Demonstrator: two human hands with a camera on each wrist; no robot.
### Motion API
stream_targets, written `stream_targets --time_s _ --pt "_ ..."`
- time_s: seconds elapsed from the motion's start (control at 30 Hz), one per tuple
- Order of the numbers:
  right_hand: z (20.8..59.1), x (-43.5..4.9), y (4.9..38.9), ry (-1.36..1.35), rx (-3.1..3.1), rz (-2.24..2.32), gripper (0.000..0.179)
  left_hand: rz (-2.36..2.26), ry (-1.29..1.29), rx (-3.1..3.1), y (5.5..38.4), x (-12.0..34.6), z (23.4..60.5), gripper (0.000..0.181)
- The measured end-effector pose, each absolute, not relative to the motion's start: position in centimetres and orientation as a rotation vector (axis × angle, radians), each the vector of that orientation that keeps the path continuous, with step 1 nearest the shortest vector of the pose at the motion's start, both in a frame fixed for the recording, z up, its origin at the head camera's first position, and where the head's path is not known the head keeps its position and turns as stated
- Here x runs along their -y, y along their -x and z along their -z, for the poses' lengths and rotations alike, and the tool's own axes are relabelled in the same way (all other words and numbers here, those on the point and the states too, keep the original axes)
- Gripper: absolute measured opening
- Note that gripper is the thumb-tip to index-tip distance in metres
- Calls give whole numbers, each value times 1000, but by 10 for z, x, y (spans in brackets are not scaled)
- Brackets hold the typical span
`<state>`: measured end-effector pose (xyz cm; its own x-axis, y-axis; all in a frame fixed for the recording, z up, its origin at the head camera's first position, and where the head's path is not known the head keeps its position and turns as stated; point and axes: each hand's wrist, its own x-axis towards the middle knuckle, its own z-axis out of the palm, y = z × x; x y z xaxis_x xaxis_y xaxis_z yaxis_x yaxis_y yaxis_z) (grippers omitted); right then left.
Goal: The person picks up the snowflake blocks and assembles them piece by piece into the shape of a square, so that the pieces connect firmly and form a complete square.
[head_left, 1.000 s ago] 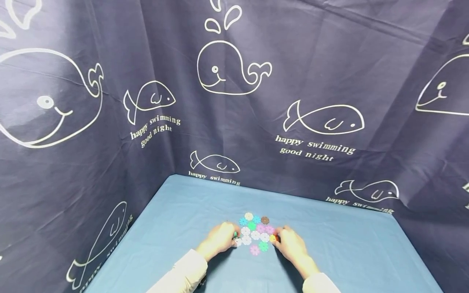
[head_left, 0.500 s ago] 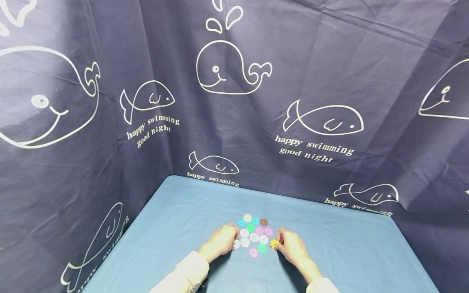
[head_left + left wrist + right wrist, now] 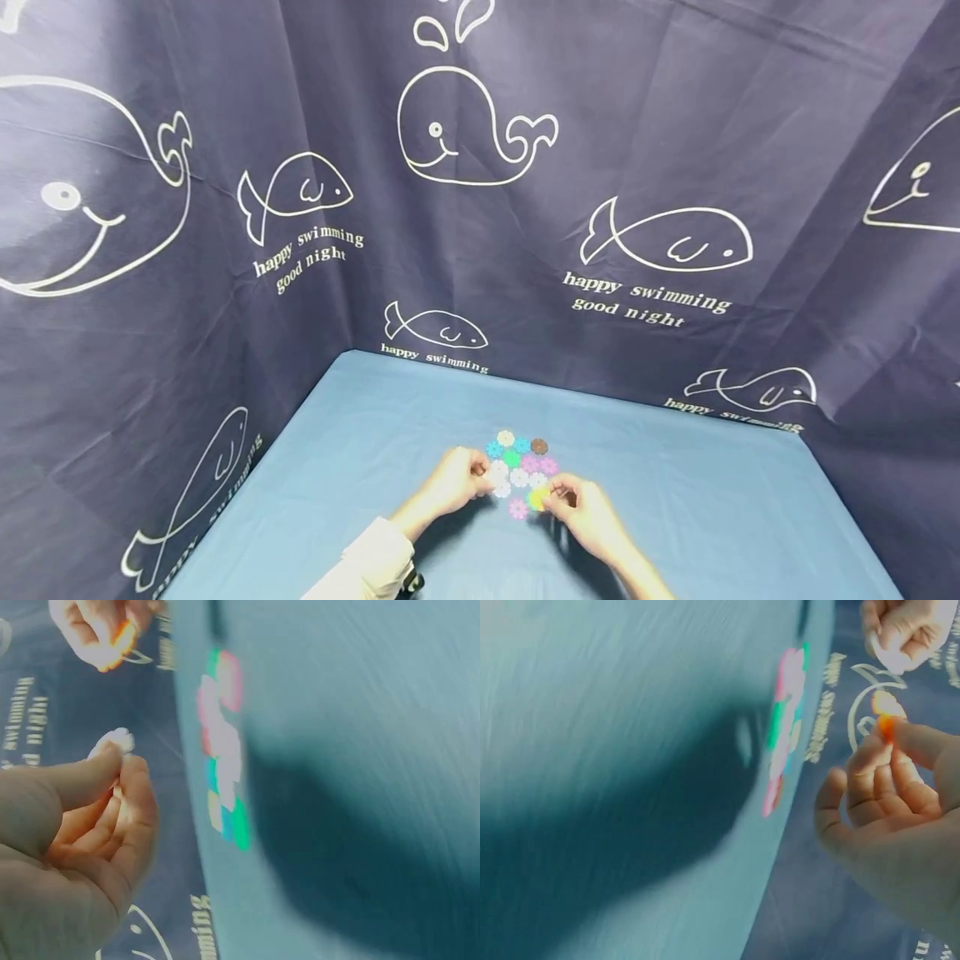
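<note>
My left hand [image 3: 459, 481] pinches a white flower-shaped disc [image 3: 120, 740] between thumb and index finger. In the right hand [image 3: 588, 510], thumb and fingers pinch a yellow flower-shaped disc [image 3: 887, 705], its edge glowing orange by the fingertips. Both hands are raised above the table, facing each other with a gap between the two discs. Below and between them lies a loose group of flower-shaped discs, among them a green disc [image 3: 512, 458], a brown disc [image 3: 539, 447] and a pink disc [image 3: 518, 507]. In the head view the yellow disc overlaps another green one.
A light blue cloth covers the table [image 3: 675, 500]. Dark blue curtains [image 3: 525, 250] printed with whales and fish stand along its back and left side. More discs, such as a cream disc [image 3: 506, 437] and a purple disc [image 3: 549, 466], lie toward the back of the group.
Both hands have lifted from the table, with a white disc in the left and the yellow disc in the right. The right hand has moved left, over the group. The head view has shifted slightly.
</note>
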<state>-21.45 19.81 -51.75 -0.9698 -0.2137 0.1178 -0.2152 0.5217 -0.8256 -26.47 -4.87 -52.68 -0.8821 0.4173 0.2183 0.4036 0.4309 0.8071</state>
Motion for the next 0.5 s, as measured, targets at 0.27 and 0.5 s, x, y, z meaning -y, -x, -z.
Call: stream_targets --time_s 0.27,0.5 --pt "498 -179 203 -188 2513 -2074 17 -1787 -651 -2482 241 43 500 6" --pt "483 -174 197 -55 2448 -2247 22 -1783 -719 -2555 232 38 493 4"
